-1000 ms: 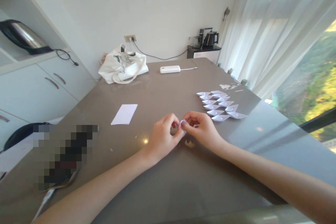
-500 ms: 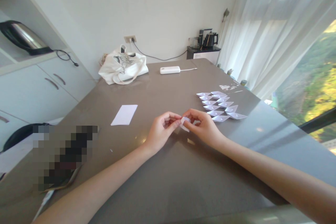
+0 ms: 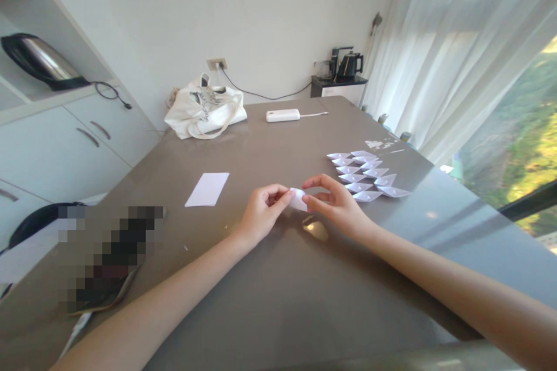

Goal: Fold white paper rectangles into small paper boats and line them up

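Note:
Between the thumb and forefinger of my left hand [image 3: 265, 211] a small folded piece of white paper [image 3: 298, 199] is pinched, just above the table. My right hand [image 3: 337, 204] is at the paper's right side, its thumb tip at the edge and its fingers parted from the thumb. Several white paper boats [image 3: 351, 178] stand in two slanting rows beyond my right hand. To the left of my left hand lies a stack of white paper sheets [image 3: 207, 189].
A white bag [image 3: 206, 110] and a white power bank [image 3: 282, 115] with a short cable lie at the table's far side. Paper scraps [image 3: 380, 143] lie near the right edge. A blurred-out dark device [image 3: 117, 261] with a cable is at the left.
My right fingers have parted from the paper, which now shows more of its surface. The left hand keeps its pinch, and the paper has shifted slightly left.

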`<state>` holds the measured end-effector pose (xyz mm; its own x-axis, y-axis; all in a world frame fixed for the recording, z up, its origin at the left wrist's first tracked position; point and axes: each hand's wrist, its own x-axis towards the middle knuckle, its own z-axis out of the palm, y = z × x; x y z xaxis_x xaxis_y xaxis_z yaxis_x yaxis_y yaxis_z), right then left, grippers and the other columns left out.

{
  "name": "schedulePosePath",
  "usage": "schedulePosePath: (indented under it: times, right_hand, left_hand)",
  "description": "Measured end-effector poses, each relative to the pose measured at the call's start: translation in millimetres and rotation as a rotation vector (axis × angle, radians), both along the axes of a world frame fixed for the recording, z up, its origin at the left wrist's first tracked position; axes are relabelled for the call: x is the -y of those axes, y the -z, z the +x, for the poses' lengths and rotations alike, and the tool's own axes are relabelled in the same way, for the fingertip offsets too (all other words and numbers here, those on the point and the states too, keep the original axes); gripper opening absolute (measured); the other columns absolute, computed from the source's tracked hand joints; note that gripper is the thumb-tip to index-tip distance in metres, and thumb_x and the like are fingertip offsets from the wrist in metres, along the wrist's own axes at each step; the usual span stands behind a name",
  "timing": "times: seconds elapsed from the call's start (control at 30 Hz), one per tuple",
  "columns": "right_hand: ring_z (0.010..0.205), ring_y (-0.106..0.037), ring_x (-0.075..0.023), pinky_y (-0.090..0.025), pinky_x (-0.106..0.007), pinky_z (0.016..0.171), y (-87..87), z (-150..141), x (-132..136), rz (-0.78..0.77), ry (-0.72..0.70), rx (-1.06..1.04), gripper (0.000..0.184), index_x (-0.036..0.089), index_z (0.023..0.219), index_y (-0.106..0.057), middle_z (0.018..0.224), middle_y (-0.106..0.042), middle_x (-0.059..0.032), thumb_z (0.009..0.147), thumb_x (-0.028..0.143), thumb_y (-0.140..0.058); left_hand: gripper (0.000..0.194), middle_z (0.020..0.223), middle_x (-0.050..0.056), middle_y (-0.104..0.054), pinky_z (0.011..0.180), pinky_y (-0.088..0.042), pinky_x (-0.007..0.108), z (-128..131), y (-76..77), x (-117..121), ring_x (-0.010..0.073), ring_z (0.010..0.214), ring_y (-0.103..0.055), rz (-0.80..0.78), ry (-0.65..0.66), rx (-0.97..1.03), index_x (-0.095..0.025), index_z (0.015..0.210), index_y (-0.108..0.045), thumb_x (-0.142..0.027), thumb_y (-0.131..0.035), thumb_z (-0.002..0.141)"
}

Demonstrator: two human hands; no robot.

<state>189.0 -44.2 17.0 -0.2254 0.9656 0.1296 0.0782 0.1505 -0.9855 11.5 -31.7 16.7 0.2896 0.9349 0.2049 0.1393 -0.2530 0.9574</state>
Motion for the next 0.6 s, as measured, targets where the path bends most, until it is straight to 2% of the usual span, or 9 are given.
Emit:
schedulePosePath:
  times: [0.07, 0.13, 0.2, 0.27, 0.33, 0.43, 0.6]
  right_hand:
    - [0.065, -0.066, -0.0142, -0.056, -0.027, 0.058, 2.2, -0.3, -0.1, -0.075, -0.03, -0.012, 0.041, 0.018, 0.1, -0.053, 0.094, -0.065, -0.0059, 0.071, 0.041, -0.071]
    - [0.062, -0.067, -0.0149, -0.057, -0.027, 0.057, 3.6, -0.5, -0.6, -0.128, -0.062, 0.002, 0.044, 0.018, 0.1, -0.053, 0.083, -0.067, -0.0043, 0.069, 0.042, -0.072]
    - [0.058, -0.066, -0.015, -0.057, -0.025, 0.054, 3.3, -1.0, -1.3, -0.179, -0.071, 0.021, 0.043, 0.018, 0.101, -0.054, 0.069, -0.066, -0.0014, 0.071, 0.045, -0.071]
    - [0.057, -0.066, -0.0149, -0.057, -0.025, 0.054, 1.8, -1.4, -1.9, -0.254, -0.07, -0.03, 0.04, 0.018, 0.101, -0.056, 0.062, -0.063, 0.0001, 0.076, 0.047, -0.066]
    - [0.061, -0.067, -0.0141, -0.058, -0.024, 0.058, 0.4, -1.5, -2.3, -0.328, -0.072, -0.138, 0.036, 0.018, 0.1, -0.058, 0.067, -0.065, -0.0012, 0.079, 0.047, -0.063]
    - [0.066, -0.066, -0.0116, -0.057, -0.024, 0.064, 0.3, -0.3, -2.9, -0.374, -0.07, -0.248, 0.031, 0.018, 0.096, -0.061, 0.077, -0.068, -0.0021, 0.075, 0.04, -0.068]
    - [0.067, -0.063, -0.011, -0.055, -0.026, 0.069, 2.3, 2.2, -4.6, -0.257, -0.117, -0.185, 0.029, 0.015, 0.087, -0.065, 0.076, -0.067, -0.0008, 0.07, 0.038, -0.072]
  left_hand:
    - [0.027, 0.07, 0.002, -0.065, 0.06, -0.042, 0.021, 0.5, -0.4, 0.6, 0.0123, 0.063, -0.055, 0.022, -0.018, -0.021, -0.014, 0.076, -0.066, -0.039, -0.059, 0.082]
    - [0.029, 0.066, 0.001, -0.062, 0.053, -0.04, 0.02, 1.4, -1.2, 2.4, 0.0105, 0.056, -0.052, 0.024, -0.014, -0.043, -0.014, 0.078, -0.064, -0.042, -0.057, 0.083]
    - [0.029, 0.064, 0.0, -0.061, 0.05, -0.039, 0.02, 2.2, -1.5, 4.9, 0.0095, 0.051, -0.051, 0.033, 0.003, -0.068, -0.015, 0.081, -0.063, -0.042, -0.054, 0.084]
    - [0.025, 0.069, 0.001, -0.064, 0.052, -0.042, 0.02, 1.9, -0.9, 7.1, 0.0103, 0.053, -0.055, 0.095, 0.024, -0.126, -0.017, 0.085, -0.063, -0.04, -0.052, 0.086]
    - [0.019, 0.078, 0.003, -0.067, 0.063, -0.046, 0.022, 0.5, 0.9, 8.0, 0.0126, 0.064, -0.06, 0.253, 0.06, -0.23, -0.019, 0.087, -0.064, -0.035, -0.052, 0.087]
    - [0.015, 0.088, 0.006, -0.068, 0.079, -0.046, 0.027, -3.2, 4.3, 6.8, 0.0161, 0.084, -0.06, 0.58, 0.143, -0.409, -0.019, 0.087, -0.066, -0.024, -0.052, 0.088]
    - [0.023, 0.091, 0.008, -0.068, 0.081, -0.044, 0.032, -8.9, 2.8, 6.2, 0.019, 0.089, -0.058, 0.959, 0.178, -0.72, -0.018, 0.095, -0.066, -0.017, -0.043, 0.091]
